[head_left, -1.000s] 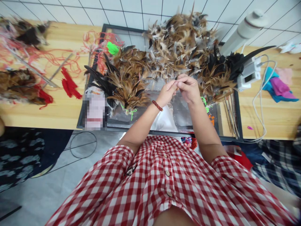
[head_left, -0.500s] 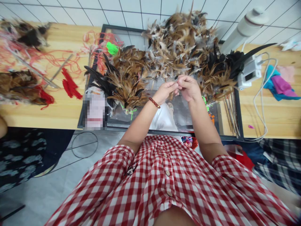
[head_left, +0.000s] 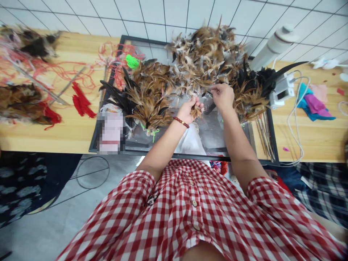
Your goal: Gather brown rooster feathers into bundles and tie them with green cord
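My left hand (head_left: 191, 110) is closed round a few small brown feathers (head_left: 196, 111), whose tips hang out below the fingers. A beaded bracelet (head_left: 181, 122) circles that wrist. Farther forward, my right hand (head_left: 223, 97) pinches at the near edge of a large heap of brown and white feathers (head_left: 206, 58); its fingertips touch a feather there. Bundles of brown and black feathers lie on both sides, a left bundle (head_left: 152, 98) tied with green yarn and a right bundle (head_left: 248, 96). All of this rests on a dark-framed glass panel (head_left: 214, 146).
Beyond the right bundle stand a white bottle (head_left: 273, 47), a white plug unit (head_left: 282, 90) with cables and thin sticks (head_left: 265, 136). Green yarn (head_left: 132, 61), red yarn (head_left: 81, 100) and more feathers (head_left: 20, 103) lie to the left. People sit at both sides.
My hands, together before, have come apart. The right hand has moved forward to the feather heap; the left has turned and shows the small feathers it holds.
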`<action>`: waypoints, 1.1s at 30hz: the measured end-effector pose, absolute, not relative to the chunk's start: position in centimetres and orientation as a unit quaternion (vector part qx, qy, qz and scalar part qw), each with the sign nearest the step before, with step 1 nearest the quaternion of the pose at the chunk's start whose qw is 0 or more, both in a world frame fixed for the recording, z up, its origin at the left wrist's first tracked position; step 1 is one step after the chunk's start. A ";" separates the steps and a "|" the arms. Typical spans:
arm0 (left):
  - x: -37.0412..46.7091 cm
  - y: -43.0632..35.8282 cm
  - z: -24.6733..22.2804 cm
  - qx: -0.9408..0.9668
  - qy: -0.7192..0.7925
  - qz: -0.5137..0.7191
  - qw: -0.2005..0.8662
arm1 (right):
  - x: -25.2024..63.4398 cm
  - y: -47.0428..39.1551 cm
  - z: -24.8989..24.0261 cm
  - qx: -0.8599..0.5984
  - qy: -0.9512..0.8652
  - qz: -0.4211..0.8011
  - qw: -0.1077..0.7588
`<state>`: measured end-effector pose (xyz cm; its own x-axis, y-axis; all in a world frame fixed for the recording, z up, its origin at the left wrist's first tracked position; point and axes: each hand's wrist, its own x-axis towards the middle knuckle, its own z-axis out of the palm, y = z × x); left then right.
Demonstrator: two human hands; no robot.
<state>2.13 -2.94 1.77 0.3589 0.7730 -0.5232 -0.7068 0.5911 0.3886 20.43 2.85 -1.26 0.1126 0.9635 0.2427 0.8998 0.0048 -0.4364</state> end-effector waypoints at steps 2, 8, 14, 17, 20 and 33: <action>1.9 -2.5 1.5 -0.008 0.355 0.473 0.806 | 19.9 3.6 -0.9 -0.715 -0.674 0.010 0.188; 1.2 -2.0 1.7 -0.051 0.333 0.519 0.786 | 21.3 2.5 0.1 -0.681 -0.706 -0.034 0.194; 1.1 -1.7 1.7 0.003 0.335 0.590 0.735 | 23.1 -2.0 1.3 -0.609 -0.777 0.080 0.141; 1.2 -1.7 2.1 0.055 0.347 0.611 0.710 | 23.1 -2.7 1.4 -0.611 -0.766 0.077 0.184; 1.3 -1.9 2.7 0.101 0.360 0.638 0.673 | 22.7 -2.9 1.2 -0.661 -0.722 0.019 0.204; 1.1 -1.0 0.0 0.176 0.429 0.631 0.622 | 23.9 -3.6 0.2 -0.700 -0.698 0.001 0.152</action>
